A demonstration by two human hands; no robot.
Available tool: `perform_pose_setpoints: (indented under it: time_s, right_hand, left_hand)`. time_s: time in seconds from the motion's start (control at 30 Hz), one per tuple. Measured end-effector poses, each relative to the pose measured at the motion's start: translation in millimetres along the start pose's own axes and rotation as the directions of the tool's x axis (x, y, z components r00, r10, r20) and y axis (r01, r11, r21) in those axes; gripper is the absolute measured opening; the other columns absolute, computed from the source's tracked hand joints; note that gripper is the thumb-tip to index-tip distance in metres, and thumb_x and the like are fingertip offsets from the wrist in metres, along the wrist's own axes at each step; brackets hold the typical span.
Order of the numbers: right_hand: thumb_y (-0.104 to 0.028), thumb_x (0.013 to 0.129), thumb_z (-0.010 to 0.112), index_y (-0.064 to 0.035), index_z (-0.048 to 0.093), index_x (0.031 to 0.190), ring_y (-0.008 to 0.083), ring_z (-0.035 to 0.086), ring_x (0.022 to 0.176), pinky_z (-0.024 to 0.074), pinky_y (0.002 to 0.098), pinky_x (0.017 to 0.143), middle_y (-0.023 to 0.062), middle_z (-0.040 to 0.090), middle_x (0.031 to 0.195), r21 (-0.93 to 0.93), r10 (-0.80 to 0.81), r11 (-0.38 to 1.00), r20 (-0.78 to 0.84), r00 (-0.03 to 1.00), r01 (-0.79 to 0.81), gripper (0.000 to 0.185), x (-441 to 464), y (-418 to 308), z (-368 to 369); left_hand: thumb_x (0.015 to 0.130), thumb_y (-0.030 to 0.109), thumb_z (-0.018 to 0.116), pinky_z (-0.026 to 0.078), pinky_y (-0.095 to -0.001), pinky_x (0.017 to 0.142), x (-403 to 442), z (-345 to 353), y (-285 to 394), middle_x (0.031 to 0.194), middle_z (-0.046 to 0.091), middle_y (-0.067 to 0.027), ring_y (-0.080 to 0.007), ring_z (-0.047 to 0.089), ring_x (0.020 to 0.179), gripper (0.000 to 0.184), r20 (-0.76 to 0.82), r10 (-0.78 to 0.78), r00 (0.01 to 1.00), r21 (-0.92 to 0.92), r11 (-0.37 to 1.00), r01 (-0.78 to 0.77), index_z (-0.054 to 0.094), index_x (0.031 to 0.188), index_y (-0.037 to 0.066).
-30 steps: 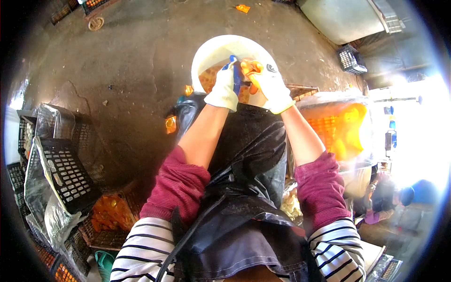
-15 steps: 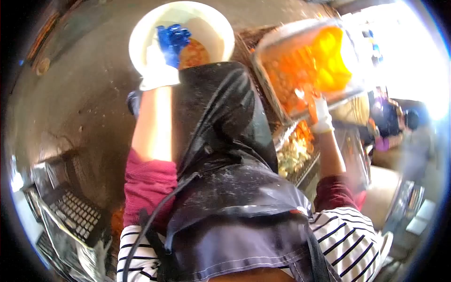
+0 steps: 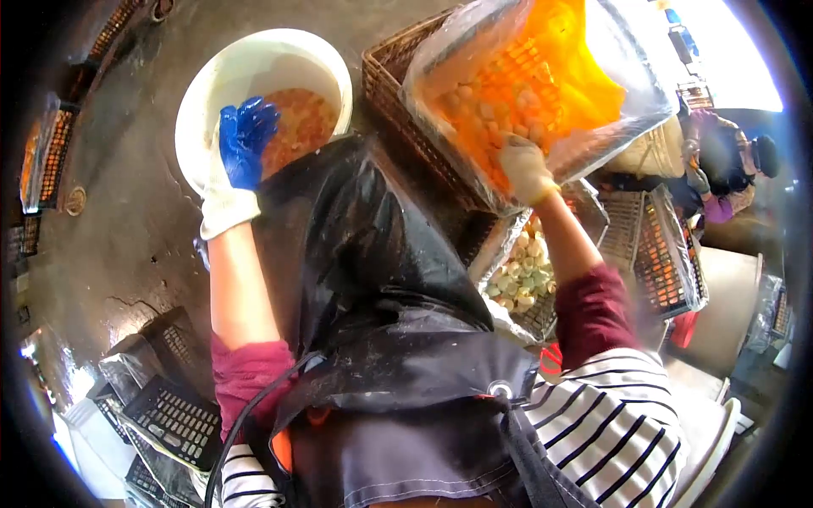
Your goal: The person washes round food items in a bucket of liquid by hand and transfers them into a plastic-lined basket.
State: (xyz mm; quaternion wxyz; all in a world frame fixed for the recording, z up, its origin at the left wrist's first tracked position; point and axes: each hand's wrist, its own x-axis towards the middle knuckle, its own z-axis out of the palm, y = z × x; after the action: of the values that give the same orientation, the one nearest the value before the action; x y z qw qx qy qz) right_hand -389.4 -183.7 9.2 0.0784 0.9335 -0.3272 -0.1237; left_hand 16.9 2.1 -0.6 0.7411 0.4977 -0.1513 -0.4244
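At lined crate [image 3: 645,95], right hand [image 3: 527,172] (gloved)

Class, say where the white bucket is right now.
In the head view, the white bucket is at the upper left, with the gloved left hand at its mouth and the brown crate to its right.

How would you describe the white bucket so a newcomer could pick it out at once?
Find the black apron across the person's lap. Just beyond its left side is the white bucket, with the left hand at its opening. It is round; the brown crate to its right is rectangular.
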Motion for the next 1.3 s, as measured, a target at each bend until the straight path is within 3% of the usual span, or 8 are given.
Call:
perform_pose_setpoints:
  time_s: [0.2,0.47,0.57,0.8,0.9,1.0,1.1,1.3]
  right_hand:
    - [-0.013,0.08,0.058,-0.0081,0.058,0.118,0.0276,0.054,0.11,0.0434,0.039,0.088,0.0102,0.056,0.123,-0.147,0.19,0.979,0.377,0.906,-0.144,0.038,88.5,-0.3,106.2]
    - [-0.016,0.082,0.056,-0.0092,0.059,0.117,0.0296,0.047,0.119,0.0444,0.0403,0.086,0.0105,0.052,0.127,-0.193,0.072,0.976,0.708,0.702,0.095,0.036,100.8,27.1,115.2]
    - [-0.015,0.083,0.053,-0.0079,0.056,0.118,0.0297,0.047,0.118,0.0426,0.0414,0.088,0.0115,0.053,0.125,0.09,0.202,0.917,0.735,0.648,-0.389,0.037,84.4,33.6,96.0]
    - [-0.021,0.08,0.053,-0.0104,0.062,0.105,0.0291,0.051,0.114,0.0428,0.0446,0.087,0.0138,0.055,0.122,-0.119,0.105,0.992,0.702,0.704,-0.03,0.028,58.6,18.5,77.5]
    - [-0.023,0.079,0.053,-0.0116,0.065,0.099,0.0289,0.053,0.112,0.0429,0.046,0.087,0.0148,0.056,0.12,-0.151,-0.021,0.977,0.629,0.778,0.149,0.026,61.3,12.5,45.7]
    - [-0.034,0.084,0.049,-0.0104,0.063,0.104,0.0249,0.059,0.098,0.0473,0.0396,0.076,0.0128,0.06,0.112,0.223,-0.137,0.974,0.479,0.867,0.03,0.033,79.6,4.0,-13.9]
    - [-0.051,0.091,0.044,-0.0095,0.06,0.114,0.0194,0.063,0.083,0.0489,0.032,0.067,0.0091,0.066,0.101,0.93,-0.065,-0.032,0.364,0.929,-0.366,0.05,111.8,-20.8,-38.6]
    - [-0.044,0.094,0.044,0.0,0.055,0.112,0.0202,0.064,0.068,0.0519,0.0318,0.068,0.0136,0.066,0.088,0.974,-0.396,-0.029,0.193,0.898,-0.223,0.049,148.8,-175.5,-165.3]
  left_hand:
    - [0.095,0.037,0.042,0.047,-0.038,0.085,-1.1,10.9,8.4,0.109,0.062,-0.0147,-0.0281,0.059,0.099,0.045,-0.016,-0.073,0.997,0.195,0.978,0.074,0.055,0.115,-0.001]
    - [0.093,0.04,0.046,0.047,-0.037,0.084,1.1,-0.4,-0.1,0.106,0.063,-0.0138,-0.0269,0.061,0.096,0.048,-0.002,-0.056,0.998,0.137,0.989,0.056,0.056,0.114,-0.001]
    - [0.094,0.039,0.044,0.047,-0.0376,0.083,-2.9,2.5,3.7,0.108,0.062,-0.015,-0.0285,0.06,0.096,0.047,-0.002,-0.082,0.997,0.126,0.989,0.082,0.055,0.115,-0.002]
    - [0.096,0.034,0.038,0.046,-0.0413,0.087,8.4,-19.5,-10.5,0.114,0.058,-0.0199,-0.0339,0.059,0.099,0.047,0.218,0.019,0.976,-0.193,0.981,0.024,0.051,0.118,-0.005]
    - [0.096,0.032,0.041,0.048,-0.0376,0.084,-2.5,-8.6,-6.8,0.112,0.06,-0.0176,-0.0298,0.06,0.097,0.044,0.075,0.026,0.997,-0.033,0.999,-0.023,0.05,0.119,-0.004]
    - [0.094,0.022,0.047,0.049,-0.0337,0.082,-22.3,17.6,16.1,0.108,0.061,-0.0146,-0.0249,0.061,0.094,0.036,0.028,0.033,0.999,-0.006,0.999,-0.033,0.051,0.12,-0.004]
    - [0.09,0.013,0.053,0.048,-0.0294,0.084,-24.8,29.4,24.2,0.108,0.061,-0.0137,-0.0212,0.06,0.097,0.037,0.076,0.046,0.996,0.026,0.999,-0.048,0.049,0.123,-0.002]
    - [0.087,0.015,0.058,0.047,-0.0284,0.087,-24.8,37.8,21.9,0.12,0.054,-0.0066,-0.0171,0.053,0.106,0.043,0.286,-0.013,0.958,-0.071,0.997,0.035,0.047,0.126,0.001]
